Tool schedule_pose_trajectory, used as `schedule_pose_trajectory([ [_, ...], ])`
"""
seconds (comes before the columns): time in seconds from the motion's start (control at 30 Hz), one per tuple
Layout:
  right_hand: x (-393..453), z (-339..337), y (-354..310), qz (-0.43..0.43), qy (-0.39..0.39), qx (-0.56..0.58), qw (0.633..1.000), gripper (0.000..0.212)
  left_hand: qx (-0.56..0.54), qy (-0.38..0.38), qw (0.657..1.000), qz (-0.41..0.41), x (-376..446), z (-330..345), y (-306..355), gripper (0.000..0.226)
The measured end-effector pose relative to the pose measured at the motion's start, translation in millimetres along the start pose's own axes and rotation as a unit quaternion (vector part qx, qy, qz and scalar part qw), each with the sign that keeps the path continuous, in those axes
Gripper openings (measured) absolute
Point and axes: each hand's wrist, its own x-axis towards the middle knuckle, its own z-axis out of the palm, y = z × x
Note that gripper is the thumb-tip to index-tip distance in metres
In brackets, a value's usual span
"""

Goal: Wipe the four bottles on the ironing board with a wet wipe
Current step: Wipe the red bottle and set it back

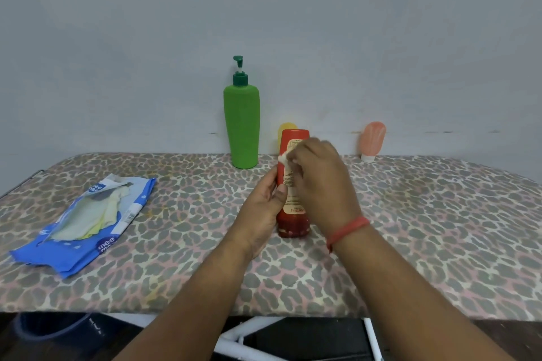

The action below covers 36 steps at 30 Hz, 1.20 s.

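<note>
Step in hand: wiping the red bottle [293, 220]. It stands cap-down near the middle of the board [440, 228], in front of the other three. Left hand [264, 205] grips its left side, thumb on the front, steadying it. Right hand [319, 182] pinches a bunched white wipe [283, 158] against the upper label; fingers curled, knuckles blurred, so probably mid-stroke.

Remaining bottles stand at the back edge by the wall [264, 9]: green pump bottle [241, 126] upright, yellow bottle [286, 127] mostly hidden behind the red one, pink tube [372, 141] on its cap, well apart to the right. Which of these are already wiped: cannot tell.

Next move, as judged: turn the red bottle in the left hand to expose the unwiped faces, keeping pressure light so the narrow base does not tip.

Surface: leopard-print padded cover. Opened blue wipes pack [85, 223] lies flat at left. Wall plain pale blue-grey. White frame tubes [249, 346] show below the near edge.
</note>
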Motion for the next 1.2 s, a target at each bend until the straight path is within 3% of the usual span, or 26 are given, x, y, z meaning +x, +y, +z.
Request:
schedule_pose_trajectory([
  [0.13, 21, -3, 0, -0.008, -0.019, 0.001, 1.0, 0.008, -0.013, 0.004, 1.0, -0.007, 0, -1, 2, 0.044],
  [0.27, -48, 1, -11, 0.065, -0.073, 0.026, 0.995, 0.007, -0.036, 0.01, 0.999, -0.018, 2, -2, 2, 0.037],
  [0.57, -68, 0, -16, 0.018, -0.127, 0.018, 0.992, 0.011, -0.053, 0.016, 0.998, -0.01, -2, 0, 7, 0.036],
  [0.7, -76, -1, 10, 0.144, -0.077, 0.031, 0.986, 0.014, -0.058, 0.028, 0.998, -0.013, -2, 0, 6, 0.035],
  [0.87, -77, 4, -7, 0.024, -0.112, 0.029, 0.993, 0.011, -0.046, 0.029, 0.999, -0.008, -1, 2, 7, 0.039],
  [0.97, -74, 4, 8, 0.145, -0.053, 0.052, 0.987, 0.014, -0.048, 0.029, 0.998, -0.005, -1, 2, 6, 0.037],
  [1.1, -77, 6, 5, 0.105, -0.066, 0.066, 0.99, 0.011, -0.061, 0.029, 0.998, -0.002, -2, 1, 5, 0.036],
  [1.2, -76, 6, 9, 0.164, -0.051, 0.093, 0.981, 0.012, -0.064, 0.029, 0.998, 0.002, -2, 1, 4, 0.034],
])
